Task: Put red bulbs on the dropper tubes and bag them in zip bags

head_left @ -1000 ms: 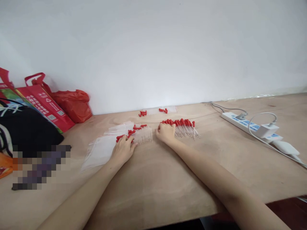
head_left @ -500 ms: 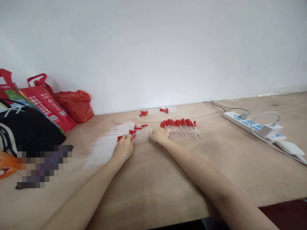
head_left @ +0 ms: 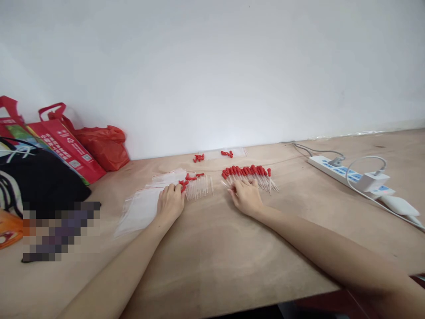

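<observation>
My left hand (head_left: pixel 171 201) rests at the left end of the loose clear dropper tubes (head_left: pixel 199 187), fingers curled down over red rubber bulbs (head_left: pixel 183 187). Its fingertips are partly hidden, with red showing beside them. My right hand (head_left: pixel 247 197) lies over the front of a row of droppers with red bulbs (head_left: pixel 254 169), covering several of their stems. A clear tube without a bulb (head_left: pixel 225 182) slants out by its thumb, and the fingers look closed on it. More red bulbs (head_left: pixel 191 177) lie behind the loose tubes.
Clear zip bags (head_left: pixel 139 210) are spread left of the tubes. Farther back, near the wall, are two small heaps of red bulbs (head_left: pixel 199 157). A power strip (head_left: pixel 335 170) with chargers and cables lies right; red bags (head_left: pixel 102 146) and a black bag (head_left: pixel 43 181) stand left.
My right hand has moved right, from the end of the loose tubes to the row of red-bulbed droppers. My left hand has stayed by the red bulbs, its fingers shifting slightly.
</observation>
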`<state>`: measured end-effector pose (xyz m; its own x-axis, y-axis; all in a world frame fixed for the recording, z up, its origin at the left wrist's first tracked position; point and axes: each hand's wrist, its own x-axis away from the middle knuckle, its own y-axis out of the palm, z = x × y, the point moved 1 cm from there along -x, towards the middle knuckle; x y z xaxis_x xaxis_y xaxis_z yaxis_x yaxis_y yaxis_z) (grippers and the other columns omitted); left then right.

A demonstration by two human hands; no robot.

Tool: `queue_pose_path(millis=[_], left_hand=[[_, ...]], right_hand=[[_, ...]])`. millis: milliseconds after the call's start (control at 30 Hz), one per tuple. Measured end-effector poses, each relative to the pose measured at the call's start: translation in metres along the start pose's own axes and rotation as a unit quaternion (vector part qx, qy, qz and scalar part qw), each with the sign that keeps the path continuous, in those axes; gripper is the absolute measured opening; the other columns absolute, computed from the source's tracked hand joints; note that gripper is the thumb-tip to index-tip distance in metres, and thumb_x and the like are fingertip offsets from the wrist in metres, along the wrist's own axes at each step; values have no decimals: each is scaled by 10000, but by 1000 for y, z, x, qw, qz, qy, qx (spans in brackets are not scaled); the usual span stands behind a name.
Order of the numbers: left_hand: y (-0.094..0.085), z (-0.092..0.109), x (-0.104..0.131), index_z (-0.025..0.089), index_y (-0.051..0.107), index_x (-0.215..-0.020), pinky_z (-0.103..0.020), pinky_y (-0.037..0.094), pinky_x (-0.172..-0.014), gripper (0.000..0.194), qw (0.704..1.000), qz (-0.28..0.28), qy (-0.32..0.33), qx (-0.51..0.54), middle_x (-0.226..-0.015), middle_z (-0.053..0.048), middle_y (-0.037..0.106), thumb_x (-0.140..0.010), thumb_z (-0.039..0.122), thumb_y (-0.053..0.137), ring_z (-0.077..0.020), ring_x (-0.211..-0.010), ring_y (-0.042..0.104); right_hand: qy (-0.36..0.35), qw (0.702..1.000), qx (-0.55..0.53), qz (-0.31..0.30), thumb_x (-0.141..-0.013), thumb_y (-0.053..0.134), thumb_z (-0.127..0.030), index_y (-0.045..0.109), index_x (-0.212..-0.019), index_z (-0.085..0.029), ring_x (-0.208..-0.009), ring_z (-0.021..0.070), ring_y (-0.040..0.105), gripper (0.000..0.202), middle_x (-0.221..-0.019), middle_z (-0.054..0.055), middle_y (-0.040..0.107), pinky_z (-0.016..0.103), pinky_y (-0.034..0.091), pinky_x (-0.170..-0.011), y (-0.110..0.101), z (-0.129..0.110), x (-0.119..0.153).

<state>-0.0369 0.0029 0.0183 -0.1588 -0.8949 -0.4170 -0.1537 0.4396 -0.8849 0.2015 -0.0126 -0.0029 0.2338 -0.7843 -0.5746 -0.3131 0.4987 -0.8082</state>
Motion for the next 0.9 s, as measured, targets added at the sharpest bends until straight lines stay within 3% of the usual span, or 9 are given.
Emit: queue_pose_path(millis=[133,267,433,533,633,900], left_hand=[[2,-1,-4,140,596,-862,-376,348,-708,263,999,30,-6,-16,-874,-115,581,-836,311,398,-280,-869,502],[0,1,-5,129,579,-819,-375,333,-693,219,999,45,-15,-1,-875,-123,588,-826,246,394,-284,-868,498],[-12,25,7,140,531,-840,-369,318,-742,156,983,94,58,144,-866,-84,610,-835,217,394,-243,-858,522],[-15,47,19,164,513,-900,-370,291,-811,145,954,77,129,259,-880,-46,621,-852,222,390,-197,-833,544],[-16,62,27,194,496,-1030,-381,264,-826,211,941,55,161,293,-939,-38,615,-857,186,374,-197,-878,536],[-20,63,28,213,549,-924,-380,240,-824,204,937,55,183,292,-909,-21,606,-872,188,354,-186,-875,522]], right_hand=[[-65,997,-19,23,-854,390,-264,520,-758,-162,-739,167,487,191,-740,40,630,331,204,-732,-8,23,18],[-97,994,-40,36,-849,418,-249,561,-845,-165,-763,171,476,165,-772,42,637,322,217,-724,-10,28,19],[-130,989,-45,52,-848,421,-225,595,-951,-195,-770,172,462,204,-763,44,618,322,227,-717,-9,21,17],[-133,988,-46,60,-856,406,-213,607,-925,-200,-779,162,478,213,-797,47,618,323,233,-731,-9,17,18],[-135,988,-50,59,-861,396,-206,607,-907,-203,-752,143,503,216,-799,36,619,324,236,-757,-10,15,19],[-150,985,-56,63,-842,427,-196,620,-893,-209,-714,127,530,200,-788,25,626,344,221,-821,-12,9,21]])
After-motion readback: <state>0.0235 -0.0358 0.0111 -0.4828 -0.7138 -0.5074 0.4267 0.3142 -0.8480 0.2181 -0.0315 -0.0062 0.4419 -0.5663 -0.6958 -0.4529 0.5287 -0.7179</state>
